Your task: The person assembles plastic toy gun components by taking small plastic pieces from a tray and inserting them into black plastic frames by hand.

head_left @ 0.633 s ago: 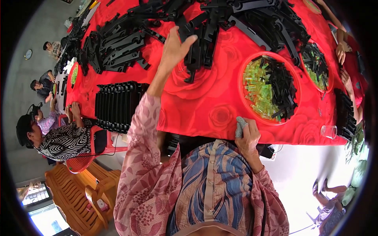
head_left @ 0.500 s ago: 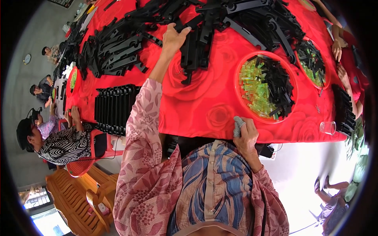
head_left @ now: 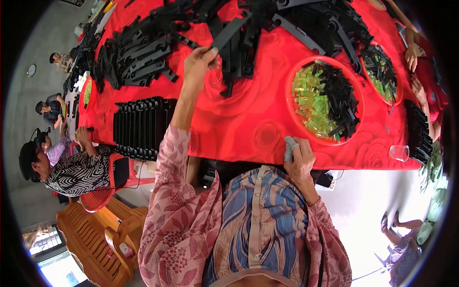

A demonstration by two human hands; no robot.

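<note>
My left hand [head_left: 200,67] reaches over the red tablecloth, thumb and fingers closed on the near end of a long flat black plastic strip [head_left: 233,31]. The strip slants up and away to the right, over a pile of similar black plastic pieces [head_left: 234,62]. By the table's near edge, my right hand [head_left: 301,157] rests with curled fingers. A grey fabric-like wrap [head_left: 290,148] shows at its thumb side; whether anything lies inside the fingers is hidden. Just beyond it is a round red basin [head_left: 291,107] of small translucent yellow-green pieces [head_left: 308,103] and short black pieces [head_left: 342,103].
A stacked row of black pieces [head_left: 141,126] stands left of my forearm. More black pieces [head_left: 138,57] cover the far left. At right are another basin [head_left: 382,76], a clear cup [head_left: 399,153] and a co-worker's hands [head_left: 412,60]. Another person [head_left: 71,167] sits at left.
My left hand has drawn back toward me and slightly left, pulling a black plastic strip off the pile. My right hand has stayed by the table edge.
</note>
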